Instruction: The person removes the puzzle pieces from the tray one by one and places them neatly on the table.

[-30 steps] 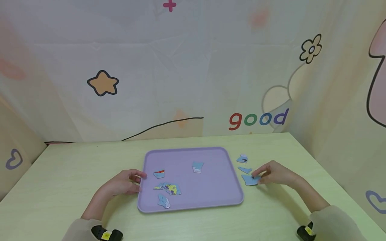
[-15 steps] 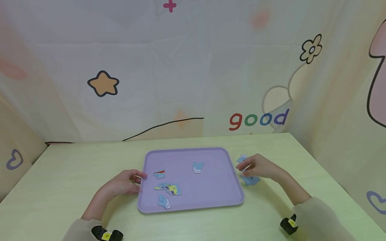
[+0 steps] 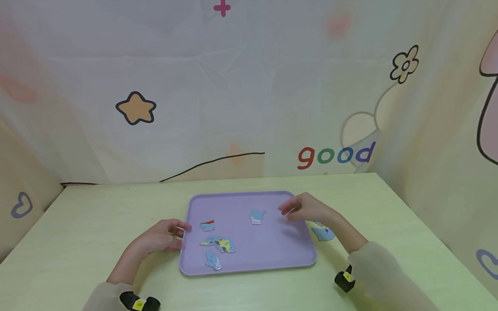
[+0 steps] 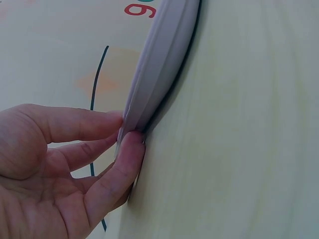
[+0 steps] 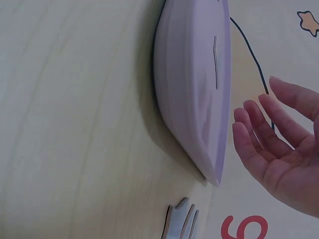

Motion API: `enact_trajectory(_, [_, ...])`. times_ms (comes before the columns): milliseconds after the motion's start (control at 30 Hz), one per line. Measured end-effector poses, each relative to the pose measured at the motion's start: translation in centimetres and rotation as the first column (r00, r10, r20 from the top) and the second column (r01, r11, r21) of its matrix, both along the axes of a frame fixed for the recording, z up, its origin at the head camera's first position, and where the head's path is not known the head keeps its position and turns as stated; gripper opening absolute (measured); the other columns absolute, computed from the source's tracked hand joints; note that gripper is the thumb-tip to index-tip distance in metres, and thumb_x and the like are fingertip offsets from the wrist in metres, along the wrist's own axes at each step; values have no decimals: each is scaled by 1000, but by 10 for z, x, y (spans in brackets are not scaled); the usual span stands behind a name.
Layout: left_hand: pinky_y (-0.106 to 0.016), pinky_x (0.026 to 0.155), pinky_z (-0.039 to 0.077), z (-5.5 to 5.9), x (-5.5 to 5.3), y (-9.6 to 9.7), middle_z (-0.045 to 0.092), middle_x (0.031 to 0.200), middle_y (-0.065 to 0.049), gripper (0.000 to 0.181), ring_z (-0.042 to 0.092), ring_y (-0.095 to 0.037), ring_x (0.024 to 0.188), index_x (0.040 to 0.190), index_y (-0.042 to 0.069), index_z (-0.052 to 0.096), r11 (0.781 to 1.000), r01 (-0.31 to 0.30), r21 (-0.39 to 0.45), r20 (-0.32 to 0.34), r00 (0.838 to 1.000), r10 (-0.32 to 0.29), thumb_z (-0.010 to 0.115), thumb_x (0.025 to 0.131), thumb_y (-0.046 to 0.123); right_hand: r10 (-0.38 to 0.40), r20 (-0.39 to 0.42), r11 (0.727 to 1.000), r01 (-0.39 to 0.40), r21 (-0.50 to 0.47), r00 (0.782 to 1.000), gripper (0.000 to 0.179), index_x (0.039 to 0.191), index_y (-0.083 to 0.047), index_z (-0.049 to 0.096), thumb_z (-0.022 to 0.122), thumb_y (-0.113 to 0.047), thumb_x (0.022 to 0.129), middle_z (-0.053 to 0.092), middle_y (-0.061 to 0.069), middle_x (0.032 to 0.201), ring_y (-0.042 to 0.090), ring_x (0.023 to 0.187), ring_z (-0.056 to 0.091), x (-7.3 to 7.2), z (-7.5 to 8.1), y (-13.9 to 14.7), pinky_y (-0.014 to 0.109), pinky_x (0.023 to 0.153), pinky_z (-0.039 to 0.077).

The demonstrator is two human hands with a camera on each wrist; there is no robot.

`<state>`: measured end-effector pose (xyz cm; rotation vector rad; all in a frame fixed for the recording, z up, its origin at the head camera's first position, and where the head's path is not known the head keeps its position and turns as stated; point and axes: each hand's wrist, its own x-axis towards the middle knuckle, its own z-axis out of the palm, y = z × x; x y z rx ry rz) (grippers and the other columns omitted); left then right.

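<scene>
My left hand holds the left rim of the lilac tray; in the left wrist view its fingers meet that rim. Over the tray's right part hovers my right hand, fingers loosely bent, with nothing between them in the right wrist view. On the tray lie flat puzzle pieces: a blue-and-white one left of the right hand, a red-topped blue one, a yellow-and-blue map section and a pale blue one. Beyond the right rim lies a blue piece; pieces behind it are mostly hidden by my right arm.
The tray sits on a pale wooden table. A printed cloth hangs behind and at both sides. Loose pieces stand out from the table beside the tray in the right wrist view. A black band circles the right sleeve.
My right hand has left the blue piece beside the tray, passed over the other loose pieces and come left above the tray. The left hand stays at the rim.
</scene>
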<state>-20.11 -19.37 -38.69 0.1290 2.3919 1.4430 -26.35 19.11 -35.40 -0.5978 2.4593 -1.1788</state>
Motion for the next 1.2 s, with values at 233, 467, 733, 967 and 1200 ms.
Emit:
enact_trajectory(233, [-29, 67, 49, -1, -1, 0, 52, 97, -14, 43, 50, -20, 83, 114, -5, 55, 1000, 1, -10, 0, 1000, -1, 65, 72, -7, -5, 17, 999, 6, -35, 1000, 35, 111, 7, 60, 65, -4, 78, 63, 20, 104, 23, 95, 60, -6, -6, -19, 29, 75, 50])
enact_trajectory(467, [-28, 67, 48, -2, -1, -1, 52, 97, -13, 43, 50, -20, 82, 114, -5, 55, 1000, -4, -7, 3, 1000, 4, 65, 72, -8, -54, 58, 995, 59, -85, 997, 37, 110, 8, 60, 68, -3, 76, 64, 19, 104, 20, 92, 61, -12, -13, -41, 27, 71, 51])
enact_trajectory(733, [-29, 68, 49, -2, 0, -1, 53, 98, -14, 42, 51, -20, 83, 114, -5, 55, 1000, -3, -4, 4, 1000, 3, 63, 72, -8, -159, -75, 987, 159, 0, 984, 37, 103, 4, 65, 75, -4, 69, 66, 15, 99, 25, 93, 60, -14, -22, -60, 29, 77, 49])
enact_trajectory(967, [-28, 68, 49, -2, -1, 0, 53, 97, -14, 43, 51, -20, 83, 113, -6, 55, 1000, -11, -2, 9, 1000, 11, 64, 72, -8, -164, -196, 972, 192, 135, 967, 37, 100, 1, 67, 79, -9, 66, 66, 12, 97, 22, 88, 61, -13, -25, -72, 31, 77, 48])
enact_trajectory(1200, [-29, 67, 49, -3, -1, -1, 53, 97, -14, 44, 51, -20, 83, 114, -6, 54, 1000, -5, -7, 5, 1000, 5, 65, 72, -8, -117, -268, 959, 179, 218, 956, 42, 99, 4, 65, 80, -11, 63, 66, 14, 97, 23, 87, 60, -14, -29, -76, 33, 80, 48])
